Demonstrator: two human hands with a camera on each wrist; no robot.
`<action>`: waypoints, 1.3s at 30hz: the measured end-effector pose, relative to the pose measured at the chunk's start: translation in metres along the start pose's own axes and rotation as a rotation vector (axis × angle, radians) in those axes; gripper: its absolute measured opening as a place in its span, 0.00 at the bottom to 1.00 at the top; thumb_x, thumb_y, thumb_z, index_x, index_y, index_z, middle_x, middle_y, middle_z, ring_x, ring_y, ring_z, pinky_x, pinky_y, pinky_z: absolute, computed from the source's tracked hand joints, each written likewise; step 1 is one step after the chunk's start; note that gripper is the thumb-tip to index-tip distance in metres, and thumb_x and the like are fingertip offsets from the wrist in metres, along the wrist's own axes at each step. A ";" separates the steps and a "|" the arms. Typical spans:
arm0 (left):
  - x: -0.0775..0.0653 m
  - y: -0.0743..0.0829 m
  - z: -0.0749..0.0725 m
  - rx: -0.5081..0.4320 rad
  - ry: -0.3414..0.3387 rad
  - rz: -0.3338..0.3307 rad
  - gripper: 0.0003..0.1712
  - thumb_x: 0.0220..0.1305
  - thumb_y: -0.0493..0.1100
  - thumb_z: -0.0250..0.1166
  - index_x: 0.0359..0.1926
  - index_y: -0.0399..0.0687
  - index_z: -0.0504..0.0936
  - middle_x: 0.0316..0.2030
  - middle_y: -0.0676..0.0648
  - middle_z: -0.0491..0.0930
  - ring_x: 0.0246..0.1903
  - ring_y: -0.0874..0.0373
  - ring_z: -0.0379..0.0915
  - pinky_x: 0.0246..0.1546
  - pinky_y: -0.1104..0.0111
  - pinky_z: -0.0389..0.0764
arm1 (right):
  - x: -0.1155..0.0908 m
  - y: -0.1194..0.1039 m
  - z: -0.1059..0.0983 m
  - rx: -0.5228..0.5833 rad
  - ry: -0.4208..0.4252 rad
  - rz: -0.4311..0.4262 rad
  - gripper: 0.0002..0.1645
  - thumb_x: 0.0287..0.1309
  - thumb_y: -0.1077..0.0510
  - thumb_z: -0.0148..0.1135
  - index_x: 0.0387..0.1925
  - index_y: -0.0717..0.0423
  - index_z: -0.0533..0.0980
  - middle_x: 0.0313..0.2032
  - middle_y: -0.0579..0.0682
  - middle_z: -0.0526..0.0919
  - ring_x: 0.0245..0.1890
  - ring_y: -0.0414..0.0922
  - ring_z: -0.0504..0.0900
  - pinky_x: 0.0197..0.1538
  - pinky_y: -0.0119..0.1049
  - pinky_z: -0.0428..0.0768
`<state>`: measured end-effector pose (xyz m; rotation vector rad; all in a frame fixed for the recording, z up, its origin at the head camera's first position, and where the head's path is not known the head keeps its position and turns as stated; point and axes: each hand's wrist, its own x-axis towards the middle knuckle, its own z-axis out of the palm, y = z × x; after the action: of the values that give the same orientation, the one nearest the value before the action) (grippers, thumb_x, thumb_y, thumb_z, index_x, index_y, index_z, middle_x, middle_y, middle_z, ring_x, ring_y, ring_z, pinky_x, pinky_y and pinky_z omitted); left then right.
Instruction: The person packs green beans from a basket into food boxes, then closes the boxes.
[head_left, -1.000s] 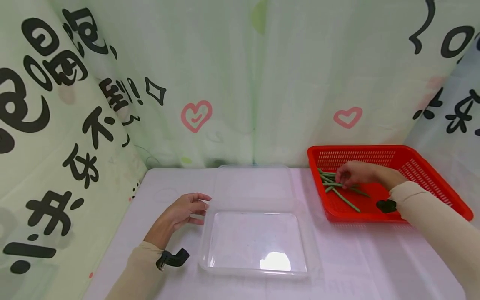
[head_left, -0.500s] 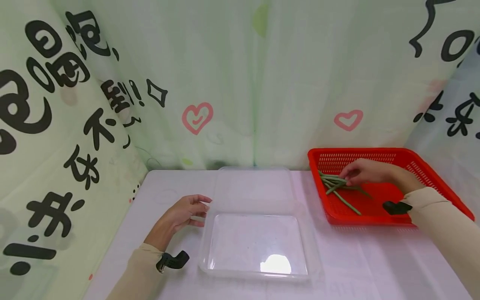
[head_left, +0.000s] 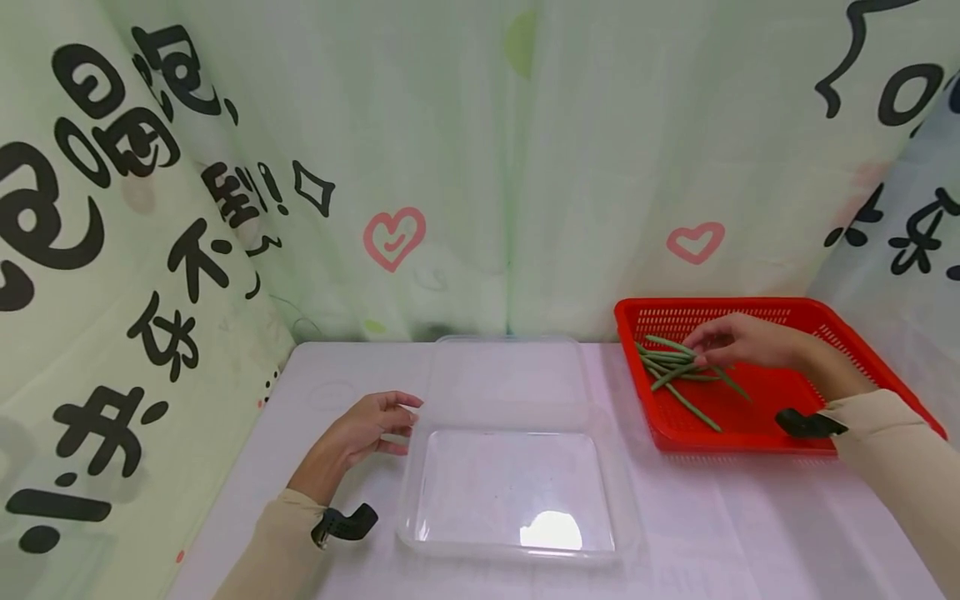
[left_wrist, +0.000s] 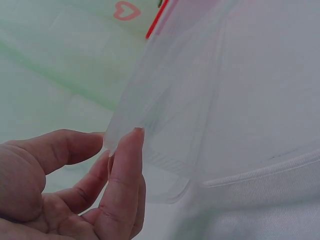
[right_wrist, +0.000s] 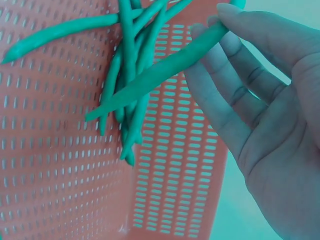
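Note:
My right hand [head_left: 757, 343] is over the red plastic basket [head_left: 675, 438]. Thumb and fingertips pinch one green bean [right_wrist: 165, 70], held slanting above the others. Several more green beans [head_left: 667, 367] lie in a loose pile at the basket's left side. At the left of the clear plastic container [head_left: 510, 492], my left hand [head_left: 367, 433] has its fingertips at the edge. In the left wrist view, the thumb and fingers [left_wrist: 127, 175] lie on either side of the clear rim [left_wrist: 122, 132] and pinch it. The container's lid [head_left: 510, 367] is folded back behind it.
A white cloth covers the table [head_left: 712, 517]. Behind it hangs a pale green curtain [head_left: 585, 167] with black writing and pink hearts, and its left side runs close along the table edge. Black straps [head_left: 345, 522] are on both wrists.
My right hand has drawn slightly right and up out of the pile, bringing one green bean with it. The left hand and the container have stayed in place.

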<state>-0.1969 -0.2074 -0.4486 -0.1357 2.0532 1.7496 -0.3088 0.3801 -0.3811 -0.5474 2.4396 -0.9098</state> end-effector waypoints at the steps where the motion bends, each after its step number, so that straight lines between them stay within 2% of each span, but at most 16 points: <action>1: 0.000 0.000 0.000 0.000 -0.001 0.001 0.22 0.70 0.37 0.63 0.61 0.33 0.75 0.42 0.47 0.77 0.39 0.54 0.76 0.36 0.62 0.86 | -0.002 -0.002 0.000 0.001 0.014 -0.004 0.26 0.63 0.57 0.68 0.59 0.64 0.77 0.49 0.61 0.83 0.44 0.49 0.84 0.46 0.37 0.86; 6: 0.000 0.000 0.000 -0.001 0.003 0.009 0.22 0.70 0.38 0.63 0.61 0.33 0.75 0.42 0.47 0.77 0.38 0.54 0.76 0.36 0.62 0.86 | -0.010 -0.015 0.001 0.004 0.076 -0.026 0.24 0.64 0.58 0.68 0.59 0.62 0.77 0.49 0.57 0.83 0.45 0.44 0.84 0.47 0.38 0.86; 12: -0.001 0.000 -0.001 0.004 0.009 0.005 0.21 0.70 0.38 0.64 0.61 0.33 0.75 0.41 0.46 0.77 0.38 0.54 0.76 0.35 0.62 0.86 | -0.015 -0.027 0.000 0.009 0.090 -0.086 0.22 0.65 0.59 0.67 0.58 0.62 0.77 0.47 0.51 0.84 0.43 0.41 0.84 0.48 0.36 0.85; 19: -0.002 0.001 -0.001 0.002 0.007 0.006 0.22 0.69 0.37 0.64 0.61 0.33 0.75 0.41 0.46 0.77 0.38 0.54 0.76 0.35 0.63 0.86 | -0.019 -0.047 0.006 -0.006 0.115 -0.203 0.18 0.65 0.60 0.67 0.55 0.57 0.79 0.47 0.50 0.84 0.44 0.46 0.84 0.45 0.36 0.86; 22: -0.002 0.001 0.000 0.004 0.004 0.008 0.22 0.70 0.38 0.64 0.61 0.33 0.75 0.42 0.46 0.77 0.39 0.53 0.76 0.35 0.63 0.86 | -0.020 -0.058 0.011 -0.022 0.118 -0.223 0.18 0.64 0.59 0.68 0.55 0.56 0.80 0.47 0.52 0.84 0.44 0.46 0.83 0.44 0.36 0.86; 28: -0.001 -0.001 0.001 0.010 0.011 0.006 0.22 0.70 0.38 0.64 0.61 0.34 0.75 0.43 0.46 0.78 0.40 0.52 0.76 0.36 0.63 0.86 | -0.017 -0.081 0.021 -0.023 0.046 -0.276 0.16 0.65 0.58 0.68 0.53 0.54 0.80 0.44 0.52 0.85 0.39 0.46 0.83 0.40 0.37 0.85; 31: 0.000 -0.002 0.001 0.005 0.012 0.001 0.22 0.70 0.38 0.64 0.61 0.34 0.75 0.43 0.45 0.78 0.40 0.52 0.76 0.36 0.63 0.86 | -0.015 -0.091 0.027 0.014 -0.001 -0.322 0.15 0.65 0.59 0.67 0.53 0.55 0.80 0.41 0.53 0.84 0.36 0.47 0.84 0.38 0.38 0.85; 35: -0.001 -0.002 0.001 -0.005 0.004 0.008 0.22 0.70 0.38 0.64 0.61 0.33 0.75 0.43 0.46 0.78 0.40 0.53 0.76 0.35 0.63 0.86 | -0.013 -0.104 0.038 0.054 -0.027 -0.391 0.14 0.64 0.62 0.68 0.51 0.53 0.80 0.39 0.52 0.85 0.36 0.49 0.85 0.39 0.39 0.86; 39: -0.002 -0.001 0.001 -0.004 0.001 0.011 0.22 0.70 0.38 0.64 0.61 0.34 0.75 0.42 0.47 0.77 0.39 0.53 0.76 0.35 0.63 0.86 | -0.010 -0.115 0.053 0.047 -0.034 -0.439 0.13 0.63 0.62 0.68 0.49 0.50 0.81 0.39 0.51 0.84 0.37 0.49 0.85 0.40 0.39 0.86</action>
<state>-0.1946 -0.2071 -0.4492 -0.1261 2.0547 1.7611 -0.2482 0.2784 -0.3340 -1.0995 2.2986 -1.1117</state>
